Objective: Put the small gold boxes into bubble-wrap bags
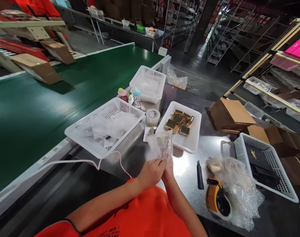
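A clear bubble-wrap bag [162, 143] stands up in front of my body, its lower end between my two hands. My left hand [153, 170] is closed, with its curled fingers at the near end of the bag. My right hand [167, 172] is beside it, partly hidden by the left hand and the plastic, and its fingers appear wrapped round the bag. I cannot make out whether anything is inside the bag. Just beyond is a white basket [196, 131] with several gold boxes [184, 130]. A roll of clear tape [152, 117] sits to its left.
To the left, a white basket [104, 154] holds plastic packaging beside a green conveyor belt [95, 79]. On the right lie a black cutter [199, 176], an orange tape dispenser [215, 196], loose bubble wrap [241, 187], a basket of black items [285, 194] and stacked cardboard [232, 113].
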A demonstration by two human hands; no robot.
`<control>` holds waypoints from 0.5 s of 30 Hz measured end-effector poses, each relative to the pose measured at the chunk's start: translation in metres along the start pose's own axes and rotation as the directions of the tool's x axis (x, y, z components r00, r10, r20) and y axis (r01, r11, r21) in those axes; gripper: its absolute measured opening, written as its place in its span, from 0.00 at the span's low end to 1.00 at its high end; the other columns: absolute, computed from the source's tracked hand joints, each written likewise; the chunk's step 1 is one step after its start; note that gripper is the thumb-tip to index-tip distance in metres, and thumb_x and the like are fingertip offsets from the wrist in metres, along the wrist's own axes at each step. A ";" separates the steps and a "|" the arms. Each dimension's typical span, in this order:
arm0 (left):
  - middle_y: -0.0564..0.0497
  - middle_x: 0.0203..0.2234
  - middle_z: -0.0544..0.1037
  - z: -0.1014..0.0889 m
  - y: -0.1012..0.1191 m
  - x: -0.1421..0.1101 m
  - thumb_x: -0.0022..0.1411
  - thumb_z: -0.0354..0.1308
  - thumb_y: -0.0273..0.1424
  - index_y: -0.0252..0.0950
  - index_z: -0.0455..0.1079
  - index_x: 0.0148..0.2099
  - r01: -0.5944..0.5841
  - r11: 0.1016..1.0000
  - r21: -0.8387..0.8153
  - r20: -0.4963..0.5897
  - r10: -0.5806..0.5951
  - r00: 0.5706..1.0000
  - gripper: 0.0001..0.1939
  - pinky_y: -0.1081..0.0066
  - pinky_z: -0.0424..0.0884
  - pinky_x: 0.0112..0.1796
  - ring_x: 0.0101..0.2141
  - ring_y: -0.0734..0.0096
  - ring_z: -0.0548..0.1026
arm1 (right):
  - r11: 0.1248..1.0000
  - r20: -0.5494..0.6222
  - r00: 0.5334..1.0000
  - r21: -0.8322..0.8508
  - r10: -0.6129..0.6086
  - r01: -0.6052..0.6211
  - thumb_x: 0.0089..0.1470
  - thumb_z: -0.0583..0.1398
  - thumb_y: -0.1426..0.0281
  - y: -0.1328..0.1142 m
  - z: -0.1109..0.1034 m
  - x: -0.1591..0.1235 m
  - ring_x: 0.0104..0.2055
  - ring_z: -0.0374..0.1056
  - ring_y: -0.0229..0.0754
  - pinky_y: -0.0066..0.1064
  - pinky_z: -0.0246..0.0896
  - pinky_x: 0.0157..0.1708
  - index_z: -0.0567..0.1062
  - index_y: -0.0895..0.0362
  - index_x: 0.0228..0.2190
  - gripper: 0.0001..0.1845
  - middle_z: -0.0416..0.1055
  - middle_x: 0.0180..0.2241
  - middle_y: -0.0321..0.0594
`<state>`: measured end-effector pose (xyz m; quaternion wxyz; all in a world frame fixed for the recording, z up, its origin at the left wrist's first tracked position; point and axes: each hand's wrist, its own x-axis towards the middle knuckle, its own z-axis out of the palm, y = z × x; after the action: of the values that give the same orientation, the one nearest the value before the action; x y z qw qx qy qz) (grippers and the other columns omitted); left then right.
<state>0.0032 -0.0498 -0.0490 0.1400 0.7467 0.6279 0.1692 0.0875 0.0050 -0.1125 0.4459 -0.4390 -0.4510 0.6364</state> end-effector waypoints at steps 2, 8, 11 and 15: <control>0.44 0.37 0.79 -0.004 -0.011 0.001 0.63 0.46 0.23 0.35 0.69 0.44 0.100 0.994 -0.050 -0.027 -0.102 0.994 0.13 0.68 0.70 0.37 0.38 0.62 0.77 | 0.999 0.034 0.999 -0.018 0.039 -0.038 0.45 0.60 0.58 -0.006 0.002 -0.015 0.23 0.62 0.39 0.33 0.65 0.28 0.68 0.53 0.22 0.12 0.63 0.18 0.31; 0.51 0.24 0.76 -0.014 -0.054 0.008 0.59 0.46 0.30 0.37 0.68 0.37 0.372 0.854 -0.364 -0.012 -0.403 0.915 0.10 0.70 0.65 0.30 0.27 0.66 0.74 | 0.910 0.302 0.950 -0.369 -0.076 0.190 0.53 0.59 0.64 -0.056 -0.003 -0.066 0.39 0.70 0.43 0.38 0.64 0.47 0.76 0.52 0.36 0.09 0.75 0.36 0.39; 0.54 0.21 0.74 -0.013 -0.055 0.000 0.58 0.45 0.35 0.38 0.67 0.35 0.354 0.821 -0.448 -0.038 -0.413 0.910 0.11 0.71 0.65 0.28 0.24 0.67 0.73 | 0.950 -0.232 0.973 -0.306 -0.011 -0.063 0.49 0.63 0.56 -0.067 -0.024 -0.069 0.55 0.63 0.49 0.45 0.60 0.54 0.71 0.51 0.44 0.22 0.69 0.50 0.46; 0.50 0.26 0.77 -0.004 -0.028 -0.012 0.62 0.44 0.36 0.36 0.69 0.40 0.195 0.892 -0.408 -0.086 -0.250 0.964 0.15 0.70 0.68 0.31 0.27 0.65 0.75 | 0.626 0.035 0.660 0.283 0.750 -0.727 0.36 0.62 0.39 -0.050 -0.043 -0.062 0.50 0.68 0.58 0.53 0.69 0.39 0.69 0.57 0.39 0.39 0.70 0.44 0.55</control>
<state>-0.0255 -0.0564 -0.0584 0.2632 0.6126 0.6702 0.3260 0.1507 -0.0370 -0.0635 0.2204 -0.5463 -0.1195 0.7992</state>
